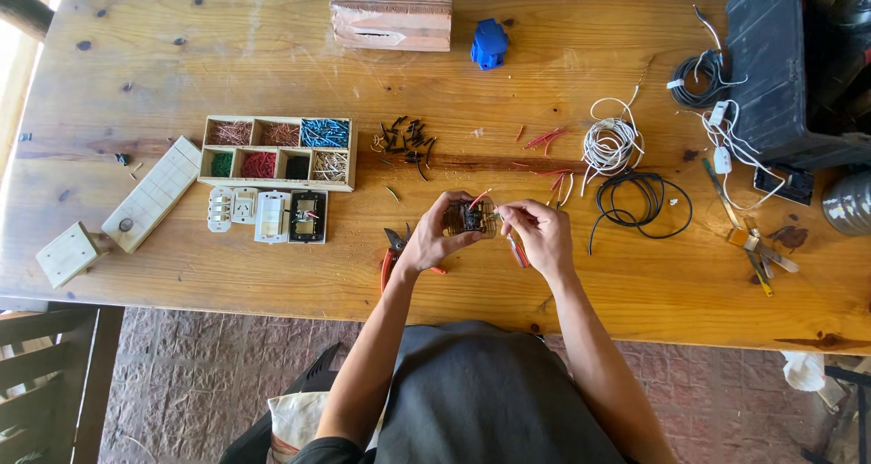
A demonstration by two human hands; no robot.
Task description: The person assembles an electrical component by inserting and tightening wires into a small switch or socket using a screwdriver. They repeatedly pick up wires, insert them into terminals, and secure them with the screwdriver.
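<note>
1. Fingers (pixel 451 221) of the left hand (pixel 434 242) are closed around a small brownish switch part (pixel 470 217), which is held just above the counter (pixel 272 273) near its front edge.
2. Fingers (pixel 510 212) of the right hand (pixel 543 237) are pinched together at the right edge of the switch part; a thin wire seems to be gripped there, though it is too small for that to be told surely.
3. A short red wire (pixel 479 195) is seen sticking up from the switch part.
4. Red-handled pliers (pixel 392 251) are laid on the counter just beside the left wrist.
5. A wooden tray (pixel 278 152) with compartments of red, green, blue and pale wire pieces is set well to the left, with a row of switch plates (pixel 269 215) just in front of it.
6. Black wire scraps (pixel 408 137) are scattered behind the hands.
7. A white wire coil (pixel 610 143) and a black cable loop (pixel 640 201) are placed to the right of the hands.
8. A blue plug (pixel 489 44) and a wooden box (pixel 392 10) are found at the far edge.
</note>
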